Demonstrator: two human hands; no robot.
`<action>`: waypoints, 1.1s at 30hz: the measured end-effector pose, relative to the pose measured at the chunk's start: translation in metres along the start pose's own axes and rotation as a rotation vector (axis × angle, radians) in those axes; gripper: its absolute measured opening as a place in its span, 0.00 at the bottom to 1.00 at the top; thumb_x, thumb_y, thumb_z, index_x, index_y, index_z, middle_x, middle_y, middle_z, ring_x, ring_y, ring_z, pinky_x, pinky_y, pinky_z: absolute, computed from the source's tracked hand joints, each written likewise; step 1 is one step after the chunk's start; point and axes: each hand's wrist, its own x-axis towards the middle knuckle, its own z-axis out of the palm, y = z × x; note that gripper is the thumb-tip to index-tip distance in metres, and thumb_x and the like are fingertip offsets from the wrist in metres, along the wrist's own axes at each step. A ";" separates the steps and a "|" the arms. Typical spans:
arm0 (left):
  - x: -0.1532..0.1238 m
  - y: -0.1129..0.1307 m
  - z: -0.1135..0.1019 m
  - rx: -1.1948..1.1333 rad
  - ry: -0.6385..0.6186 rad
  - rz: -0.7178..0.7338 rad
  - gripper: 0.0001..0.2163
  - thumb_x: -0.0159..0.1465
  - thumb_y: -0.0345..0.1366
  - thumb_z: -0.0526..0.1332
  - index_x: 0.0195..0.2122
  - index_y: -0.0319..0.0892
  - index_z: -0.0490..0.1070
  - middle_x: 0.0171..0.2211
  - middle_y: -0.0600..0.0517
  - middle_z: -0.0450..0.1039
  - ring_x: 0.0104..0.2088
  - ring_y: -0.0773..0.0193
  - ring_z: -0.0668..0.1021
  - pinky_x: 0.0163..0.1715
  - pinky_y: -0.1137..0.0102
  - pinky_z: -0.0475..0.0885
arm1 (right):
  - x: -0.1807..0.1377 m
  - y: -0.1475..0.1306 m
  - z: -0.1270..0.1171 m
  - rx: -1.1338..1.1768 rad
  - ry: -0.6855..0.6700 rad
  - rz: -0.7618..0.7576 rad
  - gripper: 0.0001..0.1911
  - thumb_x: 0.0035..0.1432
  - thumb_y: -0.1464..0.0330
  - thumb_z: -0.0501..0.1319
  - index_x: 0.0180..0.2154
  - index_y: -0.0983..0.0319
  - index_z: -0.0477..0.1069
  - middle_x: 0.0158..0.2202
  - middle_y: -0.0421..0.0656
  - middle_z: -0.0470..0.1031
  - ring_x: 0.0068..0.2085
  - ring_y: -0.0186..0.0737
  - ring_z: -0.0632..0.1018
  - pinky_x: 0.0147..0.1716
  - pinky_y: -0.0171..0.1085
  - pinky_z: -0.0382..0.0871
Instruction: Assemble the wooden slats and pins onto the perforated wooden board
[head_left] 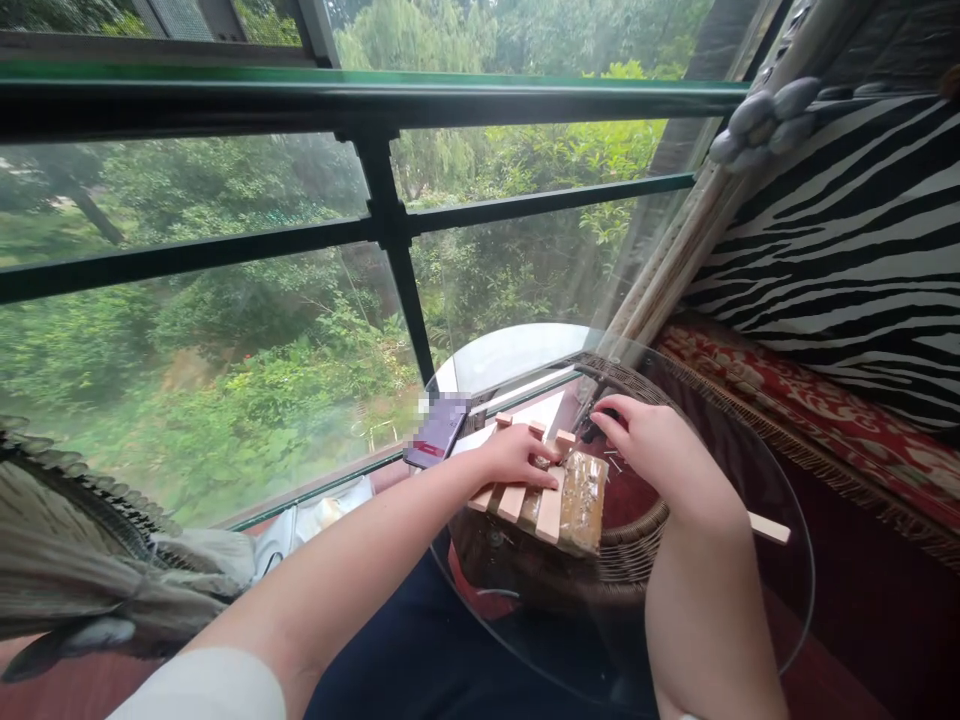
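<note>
My left hand (pixel 521 455) rests over several pale wooden slats (pixel 551 515), thumb and forefinger gripping about the rightmost one. Short wooden blocks (pixel 565 438) stick up at the slats' far ends. Under the slats sits a brown block wrapped in shiny clear film or tape (pixel 586 500). To the right, my right hand (pixel 637 430) hovers above the glass table with fingers curled in. Its fingertips are near a small dark item; what they pinch, if anything, is too small to make out. Several thin nail-like pieces (pixel 615 460) lie on the glass below it.
A round glass table (pixel 780 600) on a wicker base holds the work. A phone (pixel 439 430) lies at its left edge beside white paper (pixel 544 408). One loose wooden strip (pixel 770 528) is at the right. Windows with a green rail (pixel 525 98) stand ahead, a curtain (pixel 675 250) beside them.
</note>
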 end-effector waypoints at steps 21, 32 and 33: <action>-0.001 0.001 0.003 0.024 0.059 -0.005 0.19 0.53 0.50 0.65 0.41 0.42 0.78 0.35 0.50 0.75 0.37 0.62 0.73 0.38 0.71 0.65 | 0.008 0.007 0.006 0.255 0.099 -0.053 0.16 0.55 0.63 0.57 0.43 0.62 0.76 0.27 0.43 0.79 0.29 0.40 0.77 0.31 0.36 0.67; -0.002 0.003 0.003 0.027 0.045 -0.062 0.21 0.53 0.51 0.64 0.42 0.44 0.77 0.36 0.50 0.74 0.38 0.62 0.73 0.39 0.71 0.65 | 0.002 0.012 -0.003 0.104 0.064 -0.067 0.16 0.57 0.60 0.55 0.28 0.62 0.77 0.23 0.43 0.76 0.26 0.38 0.74 0.27 0.34 0.62; -0.002 0.003 0.003 0.026 0.043 -0.065 0.21 0.53 0.51 0.64 0.43 0.44 0.77 0.36 0.50 0.74 0.38 0.62 0.73 0.39 0.71 0.65 | 0.003 0.012 -0.001 0.087 0.071 -0.045 0.18 0.57 0.58 0.55 0.25 0.62 0.76 0.20 0.42 0.75 0.23 0.37 0.73 0.25 0.34 0.60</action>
